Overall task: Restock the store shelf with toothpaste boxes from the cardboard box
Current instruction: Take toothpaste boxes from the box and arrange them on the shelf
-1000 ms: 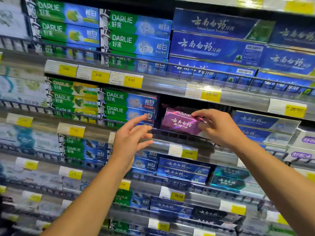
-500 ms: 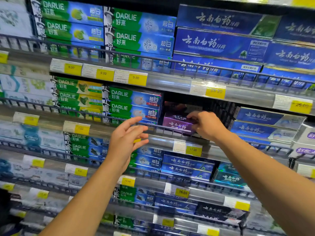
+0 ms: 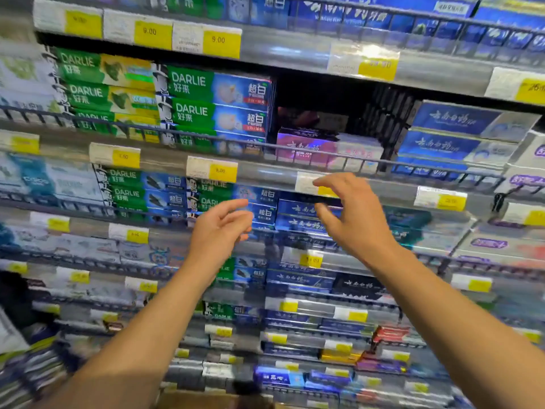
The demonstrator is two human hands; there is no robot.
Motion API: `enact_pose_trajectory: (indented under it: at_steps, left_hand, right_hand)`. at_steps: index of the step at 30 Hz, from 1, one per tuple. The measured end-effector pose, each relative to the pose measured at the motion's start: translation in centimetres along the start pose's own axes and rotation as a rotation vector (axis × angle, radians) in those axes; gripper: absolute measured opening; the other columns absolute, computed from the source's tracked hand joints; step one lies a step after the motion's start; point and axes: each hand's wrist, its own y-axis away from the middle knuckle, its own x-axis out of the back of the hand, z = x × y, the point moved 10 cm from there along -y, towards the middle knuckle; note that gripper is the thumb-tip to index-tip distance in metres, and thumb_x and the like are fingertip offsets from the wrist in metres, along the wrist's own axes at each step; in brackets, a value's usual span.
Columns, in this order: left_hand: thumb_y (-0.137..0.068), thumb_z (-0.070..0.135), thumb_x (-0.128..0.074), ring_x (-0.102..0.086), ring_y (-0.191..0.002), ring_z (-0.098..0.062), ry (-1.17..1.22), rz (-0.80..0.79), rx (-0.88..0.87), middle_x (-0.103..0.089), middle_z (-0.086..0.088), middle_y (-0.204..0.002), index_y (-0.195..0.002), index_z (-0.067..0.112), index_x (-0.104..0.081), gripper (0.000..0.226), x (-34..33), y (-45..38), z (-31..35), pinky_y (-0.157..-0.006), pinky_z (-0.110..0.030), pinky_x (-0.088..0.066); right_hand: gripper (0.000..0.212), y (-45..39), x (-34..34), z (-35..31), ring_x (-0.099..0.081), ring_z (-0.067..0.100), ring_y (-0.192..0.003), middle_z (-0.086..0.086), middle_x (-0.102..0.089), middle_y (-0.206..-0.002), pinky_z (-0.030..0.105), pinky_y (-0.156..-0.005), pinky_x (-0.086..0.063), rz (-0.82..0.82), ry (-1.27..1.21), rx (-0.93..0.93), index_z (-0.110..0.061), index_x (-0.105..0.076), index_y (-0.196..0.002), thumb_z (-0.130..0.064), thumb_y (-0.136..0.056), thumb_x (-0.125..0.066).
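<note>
Purple toothpaste box [image 3: 306, 149] is sitting behind the shelf rail [image 3: 324, 159]; left hand [image 3: 219, 231] and right hand [image 3: 352, 219] are hovering, fingers loosely spread, gripping nothing; a careless reach risks toppling neighbouring stacks.

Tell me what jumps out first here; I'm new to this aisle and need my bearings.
Two bare hands hover empty before the shelves: the left hand and the right hand, fingers loosely spread. Just above them a purple toothpaste box sits alone in a dark, half-empty slot, between the green DARLIE boxes at left and the blue toothpaste boxes at right.
</note>
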Motion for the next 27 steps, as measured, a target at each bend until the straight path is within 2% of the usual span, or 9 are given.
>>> enact_pose_trajectory:
  at_steps: [3,7,11,13,14,16,20,25,27]
  left_hand:
    - [-0.09,0.019,-0.064,-0.068,-0.093,-0.017,-0.093,-0.036,0.074,-0.07,-0.001,-0.107,-0.121,0.022,-0.062,0.031,-0.1,1.9,-5.3,-0.081,-0.031,-0.054]
    - [-0.088,0.009,-0.065,-0.065,-0.1,-0.008,-0.162,-0.089,0.193,-0.068,0.001,-0.109,-0.121,0.016,-0.061,0.034,-0.6,4.8,-12.2,-0.086,-0.023,-0.053]
    - [-0.081,0.007,-0.073,-0.065,-0.094,-0.005,-0.261,-0.113,0.293,-0.067,-0.009,-0.108,-0.114,0.016,-0.061,0.037,-0.2,8.0,-19.1,-0.089,-0.025,-0.052]
    - [-0.081,0.012,-0.07,-0.065,-0.09,-0.004,-0.376,-0.128,0.342,-0.067,-0.002,-0.101,-0.109,0.02,-0.062,0.03,-0.1,9.8,-22.4,-0.083,-0.028,-0.055]
    - [-0.083,0.012,-0.067,-0.064,-0.083,-0.001,-0.411,-0.127,0.37,-0.066,0.001,-0.096,-0.107,0.019,-0.062,0.026,0.1,10.7,-24.3,-0.073,-0.025,-0.056]
    - [-0.084,0.012,-0.067,-0.061,-0.069,0.009,-0.43,-0.091,0.459,-0.065,0.005,-0.088,-0.11,0.017,-0.063,0.027,0.6,12.4,-28.2,-0.057,-0.011,-0.049]
    - [-0.075,0.033,-0.064,-0.064,-0.092,-0.002,-0.61,-0.091,0.564,-0.068,0.015,-0.104,-0.119,0.029,-0.063,0.045,2.2,15.5,-37.9,-0.087,-0.019,-0.046]
    - [-0.076,0.031,-0.067,-0.064,-0.098,-0.001,-0.739,-0.102,0.627,-0.07,0.013,-0.106,-0.119,0.03,-0.063,0.043,4.3,19.6,-50.0,-0.091,-0.018,-0.044]
    - [-0.079,0.026,-0.068,-0.061,-0.098,0.006,-0.768,-0.133,0.633,-0.069,0.015,-0.11,-0.122,0.03,-0.062,0.043,5.1,21.6,-54.9,-0.087,-0.009,-0.041]
  right_hand:
    - [0.036,5.4,-5.1,0.1,-0.049,0.022,-0.114,0.001,-0.059,-0.121,0.019,-0.095,-0.029,-0.146,-0.037,-0.036,-0.018,-0.06,-0.123,-0.023,-0.087,-0.065]
    - [0.041,12.3,-12.6,1.2,-0.045,0.024,-0.121,0.003,-0.056,-0.128,0.034,-0.101,-0.038,-0.376,-0.073,-0.139,-0.018,-0.054,-0.129,-0.027,-0.09,-0.062]
    - [0.045,18.8,-19.5,2.5,-0.046,0.028,-0.121,0.007,-0.055,-0.129,0.034,-0.101,-0.036,-0.589,-0.1,-0.208,-0.015,-0.053,-0.131,-0.025,-0.089,-0.062]
    - [0.045,22.2,-23.0,3.5,-0.046,0.028,-0.123,0.007,-0.055,-0.13,0.031,-0.101,-0.035,-0.682,-0.123,-0.25,-0.015,-0.053,-0.131,-0.025,-0.088,-0.062]
    - [0.044,24.1,-24.8,4.1,-0.046,0.027,-0.123,0.007,-0.055,-0.13,0.031,-0.1,-0.035,-0.729,-0.138,-0.277,-0.015,-0.054,-0.13,-0.025,-0.088,-0.061]
    - [0.043,27.5,-28.4,4.9,-0.046,0.026,-0.123,0.007,-0.056,-0.13,0.029,-0.1,-0.034,-0.819,-0.15,-0.292,-0.013,-0.055,-0.129,-0.026,-0.088,-0.06]
    - [0.045,34.7,-36.3,6.7,-0.051,0.027,-0.121,0.009,-0.058,-0.129,0.032,-0.101,-0.039,-0.987,-0.213,-0.321,-0.015,-0.055,-0.13,-0.021,-0.085,-0.06]
    - [0.043,44.2,-46.1,8.1,-0.053,0.027,-0.12,0.009,-0.058,-0.128,0.033,-0.1,-0.042,-1.15,-0.229,-0.235,-0.013,-0.058,-0.126,-0.018,-0.084,-0.06]
    - [0.034,48.2,-49.8,8.9,-0.061,0.034,-0.105,0.015,-0.064,-0.113,0.037,-0.089,-0.049,-1.149,-0.198,-0.223,-0.007,-0.064,-0.116,-0.016,-0.084,-0.055]
